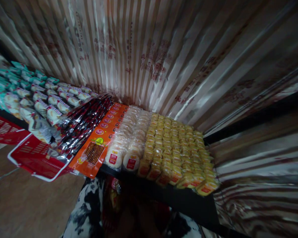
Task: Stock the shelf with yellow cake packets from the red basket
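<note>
Basically no hand is in view, so neither the left nor the right grip can be read, nor what either holds. At the bottom edge only a black-and-white patterned sleeve (85, 211) shows, with something red and yellow pressed dark against it, too blurred to name.

Nearest to that sleeve, a black shelf (188, 201) carries snack packs in tight rows. Yellow packs (175, 145) fill the right end, front row tipped over the shelf lip. Just beside them on the left, pale round cakes in clear wrap (129, 138) with red labels, touching the yellow rows. Next left, flat orange packets (101, 138) overlap in one line running back to the wall. Beside those, shiny black-and-red packets (85, 120) lie in a loose heap. Farther left, white packs with red stripes (52, 105), then teal packs (17, 74) at the far end.

Red price tags (34, 158) hang off the shelf front at left. A striped satin curtain (164, 49) backs everything. Brown floor (27, 205) lower left.
</note>
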Motion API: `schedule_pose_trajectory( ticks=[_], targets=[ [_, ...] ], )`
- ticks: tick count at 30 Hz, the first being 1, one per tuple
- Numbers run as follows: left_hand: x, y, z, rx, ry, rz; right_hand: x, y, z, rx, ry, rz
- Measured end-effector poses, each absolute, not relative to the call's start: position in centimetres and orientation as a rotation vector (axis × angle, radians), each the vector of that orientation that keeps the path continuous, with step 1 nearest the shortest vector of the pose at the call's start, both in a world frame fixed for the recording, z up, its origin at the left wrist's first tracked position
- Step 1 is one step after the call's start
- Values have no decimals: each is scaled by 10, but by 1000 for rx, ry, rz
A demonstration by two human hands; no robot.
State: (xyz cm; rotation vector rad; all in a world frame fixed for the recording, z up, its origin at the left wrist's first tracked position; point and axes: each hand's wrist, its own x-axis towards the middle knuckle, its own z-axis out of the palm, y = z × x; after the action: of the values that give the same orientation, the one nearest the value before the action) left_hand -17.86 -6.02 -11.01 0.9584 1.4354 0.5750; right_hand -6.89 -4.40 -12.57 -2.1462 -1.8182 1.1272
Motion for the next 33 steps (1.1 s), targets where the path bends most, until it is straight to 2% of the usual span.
schedule_pose_trajectory(
  ticks=[4,7,13,20,25,30,31,33],
  targets=[
    [-177,-57,-89,978,1509,480,-67,-43,-89,-2156,-2099,1033],
    [-179,-64,-69,1080,1508,534,-62,-46,-60,-2037,-2089,1076],
    [-176,-79,-35,1206,1431,718,-33,-69,-22,-1871,-1810,1106],
    [-138,-77,11,1290,1240,783,-1,-76,15,-1831,-1351,838],
    [-143,-36,42,1364,1397,1026,18,-63,20,-1794,-1127,697],
    [-202,44,101,1186,1630,1788,25,-44,10,-1746,-969,610],
    [-204,49,107,1262,1645,1820,24,-41,9,-1727,-957,604],
    [-193,40,103,1620,1428,1527,19,-36,6,-1680,-977,579]
  ],
)
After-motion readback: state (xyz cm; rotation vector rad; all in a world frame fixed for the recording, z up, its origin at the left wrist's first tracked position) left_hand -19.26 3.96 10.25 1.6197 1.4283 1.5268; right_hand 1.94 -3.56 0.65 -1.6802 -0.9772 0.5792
